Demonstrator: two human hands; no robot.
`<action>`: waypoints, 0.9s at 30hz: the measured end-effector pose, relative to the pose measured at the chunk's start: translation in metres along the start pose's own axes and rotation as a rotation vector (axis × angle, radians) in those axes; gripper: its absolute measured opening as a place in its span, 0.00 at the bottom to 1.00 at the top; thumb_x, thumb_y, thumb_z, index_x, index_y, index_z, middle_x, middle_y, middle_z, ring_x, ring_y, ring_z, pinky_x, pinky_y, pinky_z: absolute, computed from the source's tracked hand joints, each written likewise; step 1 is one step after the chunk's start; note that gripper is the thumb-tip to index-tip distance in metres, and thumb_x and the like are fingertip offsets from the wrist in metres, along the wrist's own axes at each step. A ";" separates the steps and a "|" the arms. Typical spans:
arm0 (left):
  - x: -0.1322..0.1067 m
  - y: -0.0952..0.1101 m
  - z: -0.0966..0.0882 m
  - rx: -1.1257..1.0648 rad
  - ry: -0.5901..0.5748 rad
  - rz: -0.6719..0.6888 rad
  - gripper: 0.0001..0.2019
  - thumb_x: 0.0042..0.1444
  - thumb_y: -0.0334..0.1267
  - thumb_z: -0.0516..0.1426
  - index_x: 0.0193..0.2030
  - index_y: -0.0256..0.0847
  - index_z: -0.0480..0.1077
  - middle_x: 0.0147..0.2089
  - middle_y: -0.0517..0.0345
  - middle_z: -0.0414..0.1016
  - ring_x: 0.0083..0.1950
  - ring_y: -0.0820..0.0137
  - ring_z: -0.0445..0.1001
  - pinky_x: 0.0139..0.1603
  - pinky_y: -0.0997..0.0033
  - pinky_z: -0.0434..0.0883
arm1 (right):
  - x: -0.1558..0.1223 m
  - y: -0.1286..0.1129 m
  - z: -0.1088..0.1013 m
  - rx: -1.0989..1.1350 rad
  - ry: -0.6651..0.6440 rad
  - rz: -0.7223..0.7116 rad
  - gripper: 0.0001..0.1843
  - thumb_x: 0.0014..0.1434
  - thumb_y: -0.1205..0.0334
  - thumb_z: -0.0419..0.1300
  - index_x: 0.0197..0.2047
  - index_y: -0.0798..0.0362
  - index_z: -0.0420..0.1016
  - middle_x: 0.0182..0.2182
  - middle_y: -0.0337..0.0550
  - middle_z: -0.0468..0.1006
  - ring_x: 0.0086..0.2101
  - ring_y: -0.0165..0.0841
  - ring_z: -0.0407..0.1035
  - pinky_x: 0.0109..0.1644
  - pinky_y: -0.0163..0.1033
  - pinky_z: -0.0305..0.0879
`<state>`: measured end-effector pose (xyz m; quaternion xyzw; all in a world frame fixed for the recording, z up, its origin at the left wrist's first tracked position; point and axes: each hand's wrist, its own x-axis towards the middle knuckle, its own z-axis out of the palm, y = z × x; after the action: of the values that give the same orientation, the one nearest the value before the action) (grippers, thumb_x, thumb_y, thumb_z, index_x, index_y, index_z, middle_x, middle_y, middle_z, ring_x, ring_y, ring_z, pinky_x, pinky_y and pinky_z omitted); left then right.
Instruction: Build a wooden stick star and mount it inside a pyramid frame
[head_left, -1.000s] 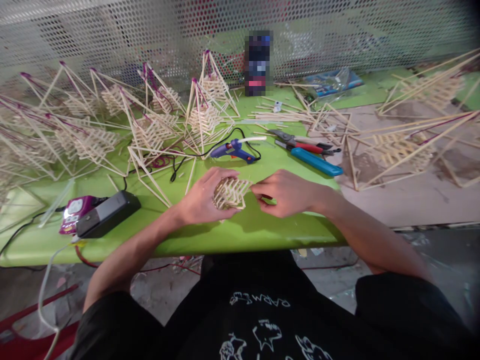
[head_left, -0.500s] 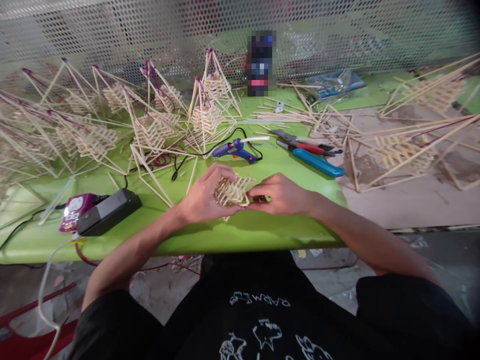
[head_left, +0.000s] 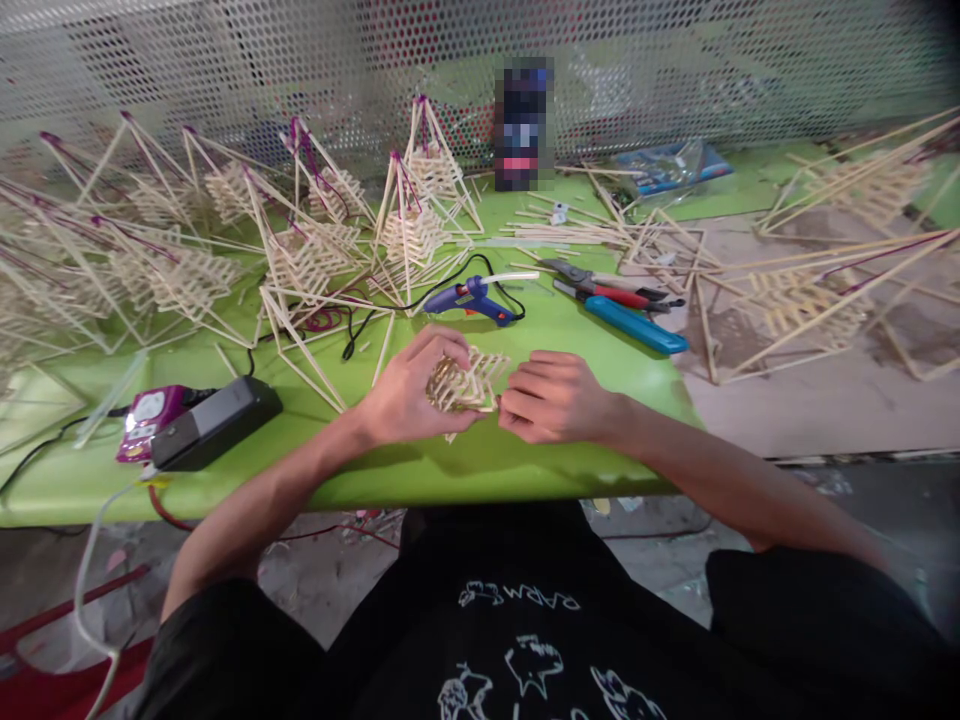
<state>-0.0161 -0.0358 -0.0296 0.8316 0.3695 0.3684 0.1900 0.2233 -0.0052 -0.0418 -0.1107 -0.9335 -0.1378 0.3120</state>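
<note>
My left hand (head_left: 416, 390) is wrapped round a small stacked lattice of wooden sticks (head_left: 469, 380), holding it low over the green table (head_left: 420, 475). At the right side of the lattice is my right hand (head_left: 553, 397), its fingers curled in and pressed together. Whatever those fingers may hold is hidden. Just beyond the hands lies a blue glue gun (head_left: 472, 298) with a pale glue stick in its back end.
Several stick pyramids with purple string (head_left: 409, 225) crowd the left and back. Red-handled pliers (head_left: 611, 290) and a blue-handled cutter (head_left: 634, 325) lie right of centre. A power adapter (head_left: 217, 425) sits at left; a wooden board (head_left: 795, 410) lies at right.
My right hand has turned and its fingers have curled tighter beside the lattice's right corner. My left hand keeps the lattice in nearly the same place.
</note>
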 end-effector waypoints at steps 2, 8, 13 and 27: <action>0.000 0.001 0.000 0.008 -0.004 0.000 0.23 0.44 0.35 0.71 0.45 0.41 0.66 0.51 0.51 0.72 0.53 0.64 0.75 0.55 0.61 0.75 | -0.001 0.000 0.000 -0.053 0.000 -0.033 0.15 0.62 0.63 0.58 0.23 0.50 0.68 0.20 0.34 0.70 0.24 0.29 0.59 0.32 0.38 0.56; 0.000 0.002 0.000 0.012 -0.026 0.004 0.22 0.44 0.34 0.70 0.43 0.41 0.67 0.51 0.51 0.73 0.53 0.64 0.75 0.56 0.62 0.74 | 0.000 0.005 -0.004 -0.124 0.020 -0.083 0.16 0.64 0.61 0.59 0.24 0.50 0.68 0.21 0.34 0.70 0.25 0.30 0.58 0.32 0.38 0.54; 0.000 0.004 -0.002 0.000 -0.059 0.007 0.21 0.47 0.38 0.70 0.43 0.41 0.66 0.52 0.51 0.73 0.54 0.64 0.76 0.56 0.61 0.75 | 0.003 0.012 -0.011 -0.024 -0.009 -0.095 0.14 0.63 0.64 0.58 0.24 0.50 0.67 0.20 0.33 0.69 0.24 0.29 0.58 0.31 0.37 0.56; -0.003 0.004 -0.003 0.083 -0.201 0.024 0.40 0.47 0.36 0.65 0.67 0.40 0.58 0.62 0.42 0.67 0.62 0.53 0.72 0.64 0.48 0.73 | 0.002 0.021 -0.018 0.170 -0.023 -0.043 0.07 0.66 0.64 0.59 0.34 0.52 0.74 0.28 0.38 0.77 0.28 0.30 0.64 0.34 0.38 0.61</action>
<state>-0.0178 -0.0407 -0.0269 0.8758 0.3536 0.2700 0.1871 0.2379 0.0087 -0.0223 -0.0653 -0.9475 -0.0635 0.3066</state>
